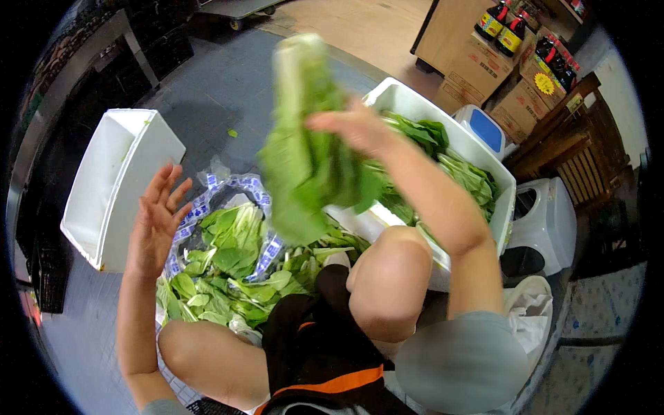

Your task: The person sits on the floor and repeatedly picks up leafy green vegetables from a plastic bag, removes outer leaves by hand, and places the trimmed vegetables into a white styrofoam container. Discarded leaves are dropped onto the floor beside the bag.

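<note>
A bunch of leafy greens [304, 152] hangs in the air in front of me, pale stems up and broad leaves down, blurred by motion. My right hand [356, 130] grips it from the right side. On the left, my left hand [159, 218] is raised with fingers spread and nothing in it. Below lies a heap of loose green leaves [235, 294] on the floor before my knees. A clear plastic bag with a blue-and-white printed band [266, 259] rings part of that heap. To the right, a white foam box [508, 200] contains more bunches of greens.
An upturned-sideways white foam box [149, 162] stands at the left. Right of the filled box are a white-and-blue plastic stool [484, 128] and a grey-white plastic stool [553, 221]. Cardboard cartons [477, 69] with dark bottles [510, 36] stand at the back right. A wheeled platform [235, 8] is at the top.
</note>
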The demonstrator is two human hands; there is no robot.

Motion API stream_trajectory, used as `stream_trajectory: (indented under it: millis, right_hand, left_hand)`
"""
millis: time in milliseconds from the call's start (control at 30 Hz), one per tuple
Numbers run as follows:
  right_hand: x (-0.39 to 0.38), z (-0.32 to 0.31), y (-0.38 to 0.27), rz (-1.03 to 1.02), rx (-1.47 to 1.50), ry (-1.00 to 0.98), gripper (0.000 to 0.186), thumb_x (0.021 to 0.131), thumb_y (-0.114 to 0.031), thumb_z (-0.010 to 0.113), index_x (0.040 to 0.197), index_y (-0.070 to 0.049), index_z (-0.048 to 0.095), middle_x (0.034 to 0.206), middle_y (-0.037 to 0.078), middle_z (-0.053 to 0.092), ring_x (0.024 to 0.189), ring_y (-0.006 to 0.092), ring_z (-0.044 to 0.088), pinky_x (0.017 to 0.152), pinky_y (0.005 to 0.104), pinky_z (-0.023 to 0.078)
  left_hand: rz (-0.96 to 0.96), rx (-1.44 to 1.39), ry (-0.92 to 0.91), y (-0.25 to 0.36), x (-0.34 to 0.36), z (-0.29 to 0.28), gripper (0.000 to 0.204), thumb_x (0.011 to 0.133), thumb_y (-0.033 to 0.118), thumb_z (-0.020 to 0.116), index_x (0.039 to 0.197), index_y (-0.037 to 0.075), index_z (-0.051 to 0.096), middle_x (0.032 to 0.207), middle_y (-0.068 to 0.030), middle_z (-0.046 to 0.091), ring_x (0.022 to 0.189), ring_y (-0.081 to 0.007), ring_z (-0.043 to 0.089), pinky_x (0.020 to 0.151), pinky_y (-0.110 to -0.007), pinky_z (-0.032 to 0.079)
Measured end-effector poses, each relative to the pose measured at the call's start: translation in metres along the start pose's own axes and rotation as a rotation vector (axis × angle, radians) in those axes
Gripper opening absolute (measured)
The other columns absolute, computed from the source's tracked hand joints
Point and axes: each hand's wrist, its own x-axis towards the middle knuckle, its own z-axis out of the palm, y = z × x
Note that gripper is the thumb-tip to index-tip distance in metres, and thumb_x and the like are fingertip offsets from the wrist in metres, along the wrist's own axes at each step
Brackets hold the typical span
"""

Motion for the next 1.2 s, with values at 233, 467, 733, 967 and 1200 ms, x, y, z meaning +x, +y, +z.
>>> stream_trajectory:
  millis: [233,467,733,967,1200]
  right_hand:
    - [-0.059,-0.175,-0.026,0.181,-0.893,0.366,0.070,0.072,-0.008,0.065,0.133,0.000,0.031,0.117,0.014,0.053,0.106,0.0193,0.053,0.092,0.0303,0.039]
    - [-0.026,-0.261,0.141,0.460,-1.530,0.257,0.090,0.071,-0.033,0.069,0.140,-0.007,0.018,0.135,0.023,0.035,0.125,0.0347,0.035,0.101,0.0492,0.028]
    - [-0.006,-0.241,0.235,0.815,-1.374,0.220,0.107,0.070,-0.073,0.049,0.143,-0.015,-0.003,0.148,0.016,-0.003,0.136,0.0354,0.002,0.105,0.0583,0.011]
    - [0.038,-0.170,0.160,-0.185,-1.406,0.390,0.053,0.087,-0.033,0.055,0.126,0.000,0.043,0.131,0.019,0.042,0.122,0.0310,0.038,0.103,0.0407,0.028]
    - [0.086,0.087,0.217,0.310,-0.619,-0.490,0.031,0.082,-0.020,0.060,0.107,-0.003,0.056,0.092,0.013,0.066,0.083,0.0221,0.064,0.074,0.0317,0.049]
  left_hand:
    - [-0.278,-0.076,0.312,-0.041,0.002,-0.080,0.056,0.093,0.050,0.031,0.130,0.009,0.038,0.128,-0.0066,0.043,0.113,-0.0181,0.045,0.088,-0.034,0.040]
    - [-0.434,-0.089,0.636,-0.076,-0.009,-0.115,0.052,0.094,0.047,0.035,0.123,0.004,0.043,0.114,-0.0077,0.051,0.100,-0.0162,0.052,0.079,-0.030,0.044]
    - [-0.610,-0.068,0.723,-0.111,-0.076,-0.146,0.054,0.094,0.047,0.034,0.119,0.001,0.046,0.108,-0.0109,0.057,0.096,-0.0169,0.056,0.077,-0.029,0.045]
    - [-0.963,0.328,0.515,-0.182,-0.079,-0.135,0.044,0.091,0.036,0.039,0.119,0.004,0.049,0.112,-0.0099,0.058,0.100,-0.0178,0.056,0.083,-0.031,0.043]
    - [-0.523,0.880,0.151,-0.285,-0.095,-0.108,0.044,0.082,0.031,0.060,0.114,0.001,0.053,0.118,-0.0157,0.054,0.106,-0.0320,0.052,0.093,-0.039,0.040]
